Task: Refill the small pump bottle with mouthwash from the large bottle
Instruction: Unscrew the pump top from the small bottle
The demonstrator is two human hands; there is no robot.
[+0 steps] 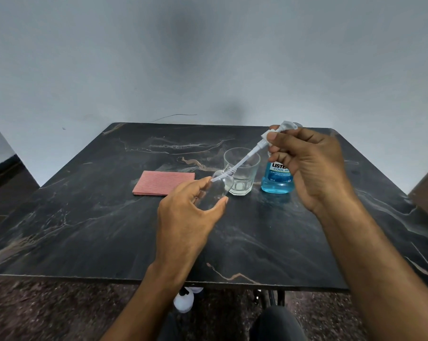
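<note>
A: Start big. Why is the table [109, 217] laid out this way?

B: Everything sits toward the far middle and right, within reach. The mouthwash [277, 180], blue and upright, stands at the right, partly hidden behind the right hand [311, 163]. I cannot see its cap.

A: And the cloth [162, 182]?

B: Flat at the left, well clear of the work, probably kept for spills. The glass [242, 175] stands between cloth and mouthwash, just beside the mouthwash; it looks empty.

A: What are the hands doing?

B: The left hand [190, 217] wraps the bottle [216, 190], fingers closed around its clear body, holding it above the table, tilted with the neck toward the glass. It looks empty. The right hand pinches the pump [269, 141] near its collar, fingers narrow around it.

A: Why is the pump slanted?

B: Its tube [232, 168] runs down through the bottle's neck, tip inside. I judge the pump is coming out to open the neck for pouring; no refill yet.
</note>
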